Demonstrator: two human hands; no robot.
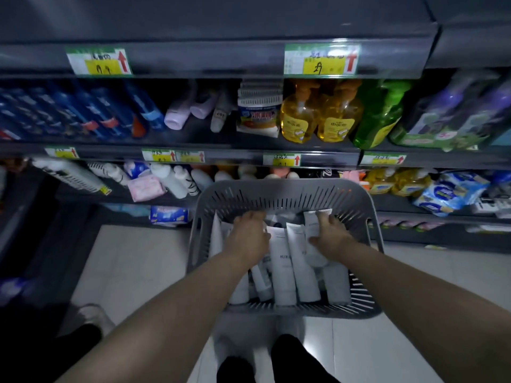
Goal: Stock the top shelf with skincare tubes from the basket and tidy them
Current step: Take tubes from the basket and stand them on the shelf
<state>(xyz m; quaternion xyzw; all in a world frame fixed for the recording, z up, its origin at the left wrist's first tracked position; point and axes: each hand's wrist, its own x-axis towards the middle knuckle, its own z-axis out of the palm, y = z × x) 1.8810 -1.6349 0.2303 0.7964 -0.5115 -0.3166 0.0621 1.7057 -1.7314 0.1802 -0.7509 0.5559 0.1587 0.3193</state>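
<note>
A grey slotted basket (284, 194) stands on the floor in front of the shelves and holds several white skincare tubes (283, 275). Both my hands are inside it. My left hand (250, 234) reaches down among the tubes at the basket's left side; whether its curled fingers hold one I cannot tell. My right hand (329, 234) grips a white tube (313, 225) near the basket's far right, thumb on one side and fingers on the other. The top shelf (210, 55) shows only its dark front edge with price labels; its surface is out of sight.
The shelf below (193, 139) carries blue bottles, lilac tubes, yellow soap pumps (320, 117) and green bottles. Lower shelves hold white bottles and pink and blue packs. Pale floor tiles (130, 261) lie to the left, and my feet stand behind the basket.
</note>
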